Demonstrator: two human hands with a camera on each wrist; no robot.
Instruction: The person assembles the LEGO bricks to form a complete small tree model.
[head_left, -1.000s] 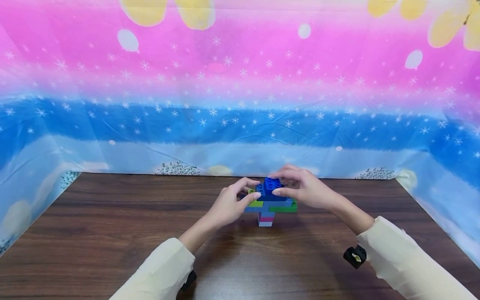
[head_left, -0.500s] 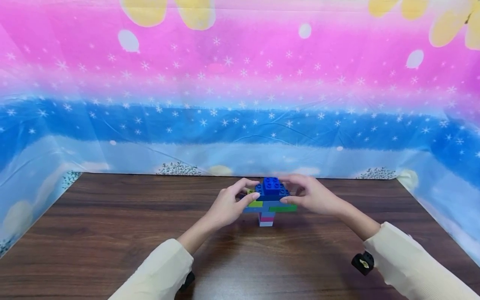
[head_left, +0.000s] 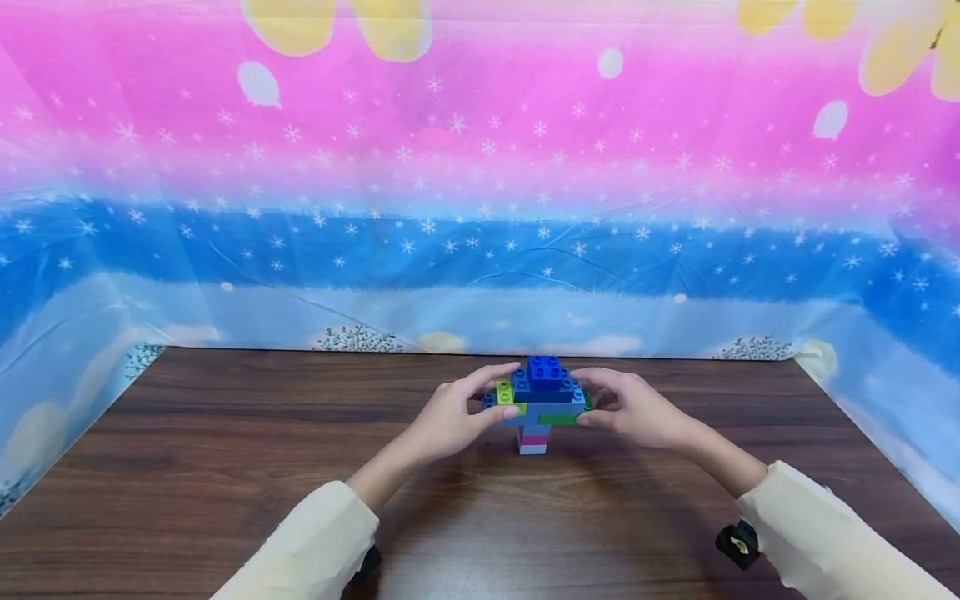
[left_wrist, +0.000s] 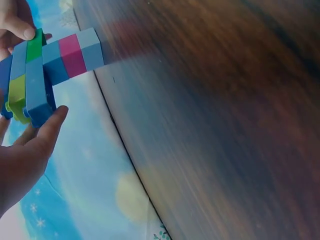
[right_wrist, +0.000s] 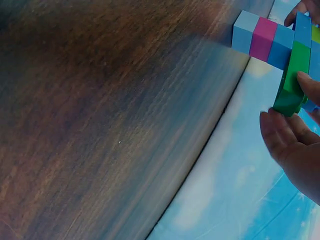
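A model of building blocks point(head_left: 555, 408) stands upright on the table, narrow at the base and wider above. Its stem stacks a pale block, a pink block point(left_wrist: 72, 55) and a blue block. Wider layers hold light blue, lime point(left_wrist: 17, 92) and green point(right_wrist: 295, 75) blocks, topped by a dark blue block point(head_left: 543, 372). My left hand point(head_left: 453, 415) holds the left end, thumb at the lime block and fingers behind. On the right end, my right hand point(head_left: 637, 408) grips the green block between thumb and fingers. The fingers' far sides are partly hidden.
The dark wooden table point(head_left: 225, 467) reaches back to a pink and blue snowflake cloth point(head_left: 480, 250), close behind the model. Cream sleeves cover both forearms, and a small black camera point(head_left: 738, 543) hangs below the right cuff.
My right hand has let go of the top dark blue block and moved down and right onto the green block. The left thumb has slid lower, uncovering more of the lime block.
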